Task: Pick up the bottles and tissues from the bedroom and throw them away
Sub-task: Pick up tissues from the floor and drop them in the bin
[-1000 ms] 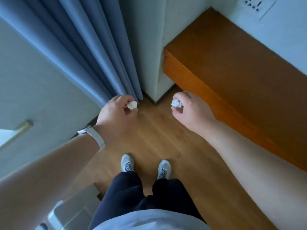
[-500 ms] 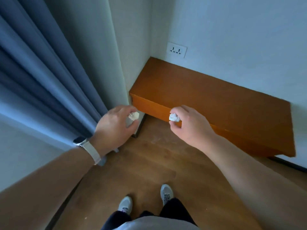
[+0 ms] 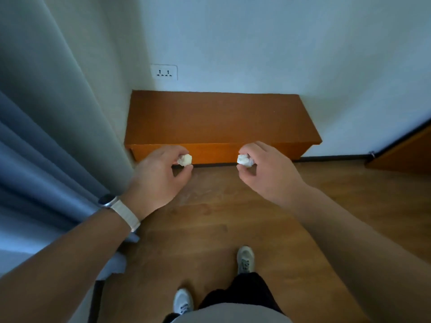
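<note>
Wooden plank floor [image 3: 210, 229], bare, meeting a white wall [image 3: 256, 43]. A low orange-brown counter [image 3: 219, 120] stands against that wall, its top bare; a double socket [image 3: 164, 72] sits on the wall just above its left end. Left of the counter hang pale and blue curtains [image 3: 46, 136]. My left hand [image 3: 158, 180], watch [image 3: 109, 201] at the wrist, pinches a crumpled tissue [image 3: 185, 159] in front of the counter's left half. My right hand [image 3: 265, 171] pinches a second crumpled tissue [image 3: 245, 160] in front of its right half. My shoes [image 3: 245, 259] stand on the floor nearer me than the counter.
</note>
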